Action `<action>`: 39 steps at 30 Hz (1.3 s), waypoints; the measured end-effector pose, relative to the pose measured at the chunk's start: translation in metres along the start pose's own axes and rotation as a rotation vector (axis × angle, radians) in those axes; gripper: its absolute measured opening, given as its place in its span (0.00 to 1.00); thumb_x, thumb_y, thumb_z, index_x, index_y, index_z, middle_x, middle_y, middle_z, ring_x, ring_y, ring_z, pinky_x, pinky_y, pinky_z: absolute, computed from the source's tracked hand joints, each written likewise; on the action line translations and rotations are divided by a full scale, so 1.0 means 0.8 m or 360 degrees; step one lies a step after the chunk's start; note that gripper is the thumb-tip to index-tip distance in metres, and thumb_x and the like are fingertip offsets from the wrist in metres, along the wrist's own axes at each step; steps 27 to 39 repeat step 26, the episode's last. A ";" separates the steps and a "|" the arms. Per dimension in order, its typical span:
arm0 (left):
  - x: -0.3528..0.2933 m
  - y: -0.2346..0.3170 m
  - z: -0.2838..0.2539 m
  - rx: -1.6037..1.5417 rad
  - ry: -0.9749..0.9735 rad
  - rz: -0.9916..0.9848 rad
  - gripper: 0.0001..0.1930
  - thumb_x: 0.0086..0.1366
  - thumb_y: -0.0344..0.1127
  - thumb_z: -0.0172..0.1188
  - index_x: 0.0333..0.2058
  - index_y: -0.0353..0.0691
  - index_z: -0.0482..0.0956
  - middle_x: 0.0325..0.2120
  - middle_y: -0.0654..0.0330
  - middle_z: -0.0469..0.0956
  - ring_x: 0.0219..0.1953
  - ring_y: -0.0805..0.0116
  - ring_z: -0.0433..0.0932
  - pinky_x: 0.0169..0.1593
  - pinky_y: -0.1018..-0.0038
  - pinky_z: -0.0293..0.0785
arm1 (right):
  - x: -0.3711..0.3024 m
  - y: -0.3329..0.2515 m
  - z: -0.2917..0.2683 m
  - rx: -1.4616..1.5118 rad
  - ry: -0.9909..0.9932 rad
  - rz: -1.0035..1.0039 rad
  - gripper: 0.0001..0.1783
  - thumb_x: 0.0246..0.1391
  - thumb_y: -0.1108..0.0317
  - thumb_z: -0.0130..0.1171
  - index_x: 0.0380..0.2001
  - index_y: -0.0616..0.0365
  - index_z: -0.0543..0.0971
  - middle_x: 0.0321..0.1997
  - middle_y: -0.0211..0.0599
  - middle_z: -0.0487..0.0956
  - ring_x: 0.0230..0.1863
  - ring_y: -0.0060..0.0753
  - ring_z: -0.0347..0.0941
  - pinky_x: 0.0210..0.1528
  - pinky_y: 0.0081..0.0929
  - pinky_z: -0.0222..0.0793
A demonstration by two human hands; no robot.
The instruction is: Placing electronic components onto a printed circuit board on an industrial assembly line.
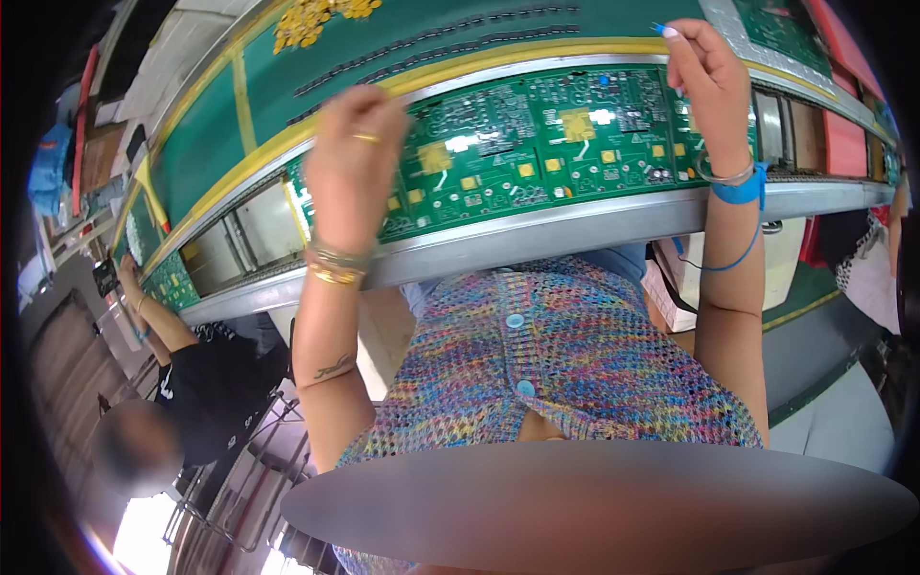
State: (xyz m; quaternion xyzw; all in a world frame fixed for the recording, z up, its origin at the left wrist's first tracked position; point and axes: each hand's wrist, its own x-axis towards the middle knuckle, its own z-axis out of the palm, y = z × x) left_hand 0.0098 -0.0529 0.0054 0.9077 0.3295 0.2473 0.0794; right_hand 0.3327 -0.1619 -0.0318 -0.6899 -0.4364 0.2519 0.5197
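Note:
Between the thumb and fingertips of my right hand is a small blue component, raised over the far edge of the rail. A blue wrist strap with a cord is on that wrist. My left hand, smeared by motion, hovers over the left part of the green circuit board panel; whether its fingers hold anything is hidden. The panel lies between metal rails and carries yellow square parts, dark chips and a blue disc part.
Beyond the rail, a green mat holds rows of small black parts and a pile of yellow discs. The near metal rail crosses in front of me. At left, another person reaches toward a board.

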 end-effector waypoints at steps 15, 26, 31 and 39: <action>-0.033 -0.129 -0.027 0.0122 0.0141 -0.0413 0.08 0.54 0.30 0.65 0.35 0.39 0.83 0.33 0.61 0.79 0.33 0.64 0.78 0.37 0.72 0.75 | 0.001 -0.008 0.010 -0.0121 -0.0047 -0.0036 0.09 0.61 0.64 0.53 0.40 0.57 0.78 0.17 0.19 0.68 0.20 0.07 0.57 0.22 0.10 0.50; -0.059 -0.070 -0.039 -0.0081 -0.0077 -0.0375 0.07 0.51 0.28 0.68 0.31 0.42 0.83 0.33 0.63 0.79 0.37 0.67 0.79 0.42 0.73 0.74 | 0.003 -0.010 0.006 -0.0114 -0.0116 0.0004 0.09 0.60 0.65 0.54 0.38 0.57 0.78 0.18 0.21 0.71 0.21 0.09 0.61 0.22 0.12 0.54; -0.059 -0.070 -0.039 -0.0081 -0.0077 -0.0375 0.07 0.51 0.28 0.68 0.31 0.42 0.83 0.33 0.63 0.79 0.37 0.67 0.79 0.42 0.73 0.74 | 0.003 -0.010 0.006 -0.0114 -0.0116 0.0004 0.09 0.60 0.65 0.54 0.38 0.57 0.78 0.18 0.21 0.71 0.21 0.09 0.61 0.22 0.12 0.54; -0.059 -0.070 -0.039 -0.0081 -0.0077 -0.0375 0.07 0.51 0.28 0.68 0.31 0.42 0.83 0.33 0.63 0.79 0.37 0.67 0.79 0.42 0.73 0.74 | 0.003 -0.010 0.006 -0.0114 -0.0116 0.0004 0.09 0.60 0.65 0.54 0.38 0.57 0.78 0.18 0.21 0.71 0.21 0.09 0.61 0.22 0.12 0.54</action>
